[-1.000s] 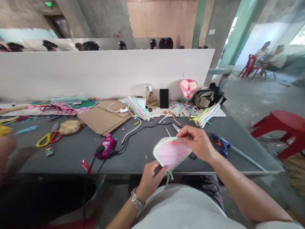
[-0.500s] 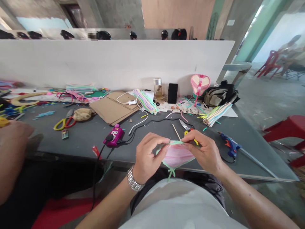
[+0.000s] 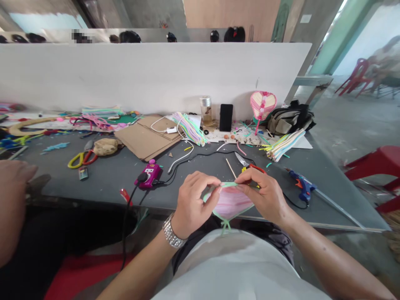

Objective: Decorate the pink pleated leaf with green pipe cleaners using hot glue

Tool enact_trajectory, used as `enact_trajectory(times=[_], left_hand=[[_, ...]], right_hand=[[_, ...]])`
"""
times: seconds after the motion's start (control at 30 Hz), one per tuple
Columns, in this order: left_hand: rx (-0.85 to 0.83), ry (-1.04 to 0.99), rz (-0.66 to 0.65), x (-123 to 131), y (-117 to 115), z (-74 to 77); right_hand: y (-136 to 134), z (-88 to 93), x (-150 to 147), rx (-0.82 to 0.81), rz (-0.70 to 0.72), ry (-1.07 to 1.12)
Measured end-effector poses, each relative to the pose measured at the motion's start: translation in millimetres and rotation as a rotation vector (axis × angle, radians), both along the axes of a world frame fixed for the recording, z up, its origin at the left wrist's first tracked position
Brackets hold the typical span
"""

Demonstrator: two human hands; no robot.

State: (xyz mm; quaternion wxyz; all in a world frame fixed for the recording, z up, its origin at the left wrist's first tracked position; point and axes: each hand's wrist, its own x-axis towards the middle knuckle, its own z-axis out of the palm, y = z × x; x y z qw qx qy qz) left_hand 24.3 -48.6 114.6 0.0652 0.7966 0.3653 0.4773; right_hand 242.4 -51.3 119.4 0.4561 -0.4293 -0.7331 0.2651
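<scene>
Between my hands is a pink fan-shaped pipe-cleaner piece point(image 3: 231, 203) with a mint-green edge, knotted into loose green ends at its lower tip. My left hand point(image 3: 197, 199), with a metal watch on the wrist, pinches the top green edge between thumb and fingers. Close beside it, my right hand point(image 3: 263, 196) pinches the same edge further right. The piece is held above the table's front edge, near my lap. Just beyond my right hand lie scissors point(image 3: 241, 159) with red and yellow handles, partly covered by it. A thin pale stick point(image 3: 230, 168) lies behind the fingers.
A blue glue gun point(image 3: 302, 186) lies to the right. Pipe-cleaner bundles point(image 3: 283, 145), a jar point(image 3: 206, 111), a phone point(image 3: 226, 117) and a pink heart ornament point(image 3: 263, 106) are behind. Leftward are a purple power box point(image 3: 149, 174), cardboard point(image 3: 146, 139) and a co-worker's hand point(image 3: 15, 175).
My hands keep their pinch on the green edge, with only slight finger movement. The view has shifted a little. At the left, the yellow thing by the co-worker's hand is out of sight.
</scene>
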Motion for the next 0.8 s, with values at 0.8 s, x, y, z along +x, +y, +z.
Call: enact_trajectory(times=[0.8], left_hand=[[-0.031, -0.015, -0.017, -0.9, 8.2, -0.5]], right_hand=[[3.4, -1.1, 0.3, -0.091, -0.003, 0.107]])
